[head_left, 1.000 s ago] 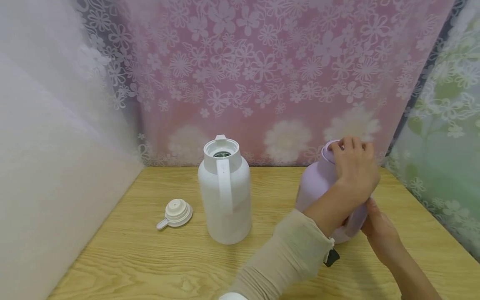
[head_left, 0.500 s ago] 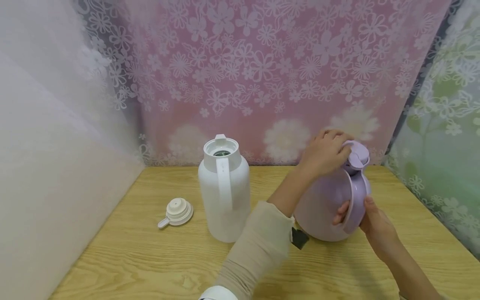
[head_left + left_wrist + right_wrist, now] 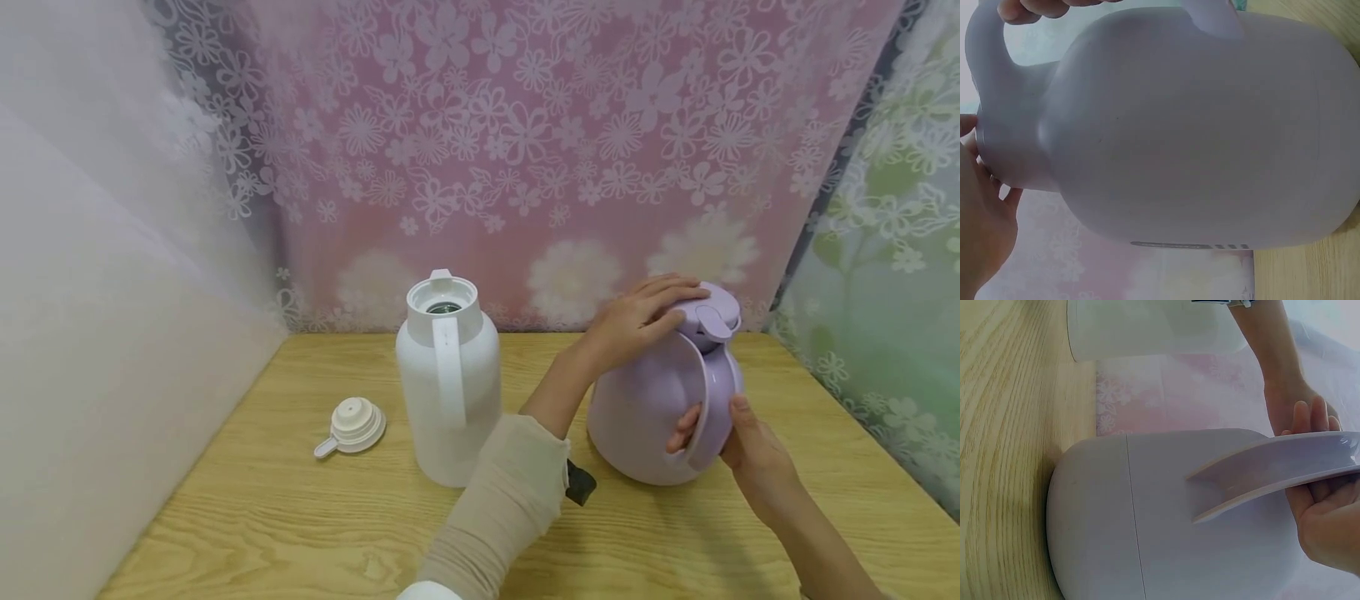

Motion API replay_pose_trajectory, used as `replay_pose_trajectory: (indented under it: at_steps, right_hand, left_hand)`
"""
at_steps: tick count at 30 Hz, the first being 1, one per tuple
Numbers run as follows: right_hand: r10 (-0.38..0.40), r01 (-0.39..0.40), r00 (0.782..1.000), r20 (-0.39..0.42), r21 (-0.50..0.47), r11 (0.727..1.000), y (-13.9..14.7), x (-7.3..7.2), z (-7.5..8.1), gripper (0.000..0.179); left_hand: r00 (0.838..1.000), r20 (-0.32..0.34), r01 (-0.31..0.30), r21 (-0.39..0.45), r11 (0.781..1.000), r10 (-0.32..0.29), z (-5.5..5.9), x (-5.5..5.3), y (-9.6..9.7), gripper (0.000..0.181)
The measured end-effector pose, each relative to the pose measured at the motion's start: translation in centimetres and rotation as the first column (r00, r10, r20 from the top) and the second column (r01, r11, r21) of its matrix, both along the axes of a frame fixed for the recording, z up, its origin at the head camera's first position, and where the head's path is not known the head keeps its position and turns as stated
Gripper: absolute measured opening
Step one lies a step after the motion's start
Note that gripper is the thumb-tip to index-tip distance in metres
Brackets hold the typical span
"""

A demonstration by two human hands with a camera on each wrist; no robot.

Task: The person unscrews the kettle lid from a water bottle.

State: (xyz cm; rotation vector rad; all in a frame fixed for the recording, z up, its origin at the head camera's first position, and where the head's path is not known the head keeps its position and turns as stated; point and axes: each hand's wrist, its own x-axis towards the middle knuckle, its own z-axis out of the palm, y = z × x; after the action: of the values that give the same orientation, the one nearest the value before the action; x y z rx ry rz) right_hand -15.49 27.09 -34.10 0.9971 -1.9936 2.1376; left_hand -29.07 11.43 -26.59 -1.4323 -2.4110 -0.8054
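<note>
A light purple thermos jug (image 3: 637, 417) stands on the right of the table, its handle towards the near right. My right hand (image 3: 757, 458) grips the handle (image 3: 716, 408), fingers passed through the loop and thumb outside. On top sits a purple lid (image 3: 716, 302) with a small lever. My left hand (image 3: 633, 321) holds this lid from the left, fingers across its top and thumb on the near side. In the left wrist view, the fingertips of the left hand (image 3: 988, 225) curl around the lid's edge. The right wrist view shows the right hand (image 3: 1335, 531) at the handle.
Left of the purple jug stands a white thermos jug (image 3: 457, 400) with its mouth uncovered and handle facing me. A cream stopper with a tab (image 3: 356, 423) lies beside it on the wooden table (image 3: 300, 533). Flowered curtains (image 3: 480, 167) hang behind and at the right.
My left hand turned back from far over the lid to its left side, let the lid show, then settled onto it again. The right hand stayed on the handle.
</note>
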Motion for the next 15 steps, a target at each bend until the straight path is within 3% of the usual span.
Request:
replay_pose_trajectory:
  at_steps: [4, 9, 12, 15]
  right_hand:
    - [0.005, -0.005, 1.0, -0.006, -0.002, 1.0, 0.0, -0.1, -0.1, 0.058]
    - [0.03, -0.03, 1.0, 0.0, -0.026, 0.999, 0.1, -0.2, -0.1, 0.058]
    - [0.059, -0.059, 0.998, -0.003, -0.055, 0.997, 0.2, -0.3, -0.2, 0.058]
    - [0.059, -0.059, 0.998, -0.001, -0.063, 0.996, 0.2, -0.3, -0.2, 0.059]
  left_hand:
    - [0.991, -0.074, -0.114, -0.055, 0.992, 0.11, 0.0, 0.7, 0.2, 0.043]
    - [0.951, -0.167, -0.279, -0.103, 0.955, 0.259, 0.3, 2.1, 1.1, 0.047]
    - [0.909, -0.191, -0.399, -0.138, 0.906, 0.371, 0.8, 3.1, 2.0, 0.05]
    - [0.838, -0.232, -0.535, -0.173, 0.827, 0.493, 1.3, 4.2, 3.1, 0.053]
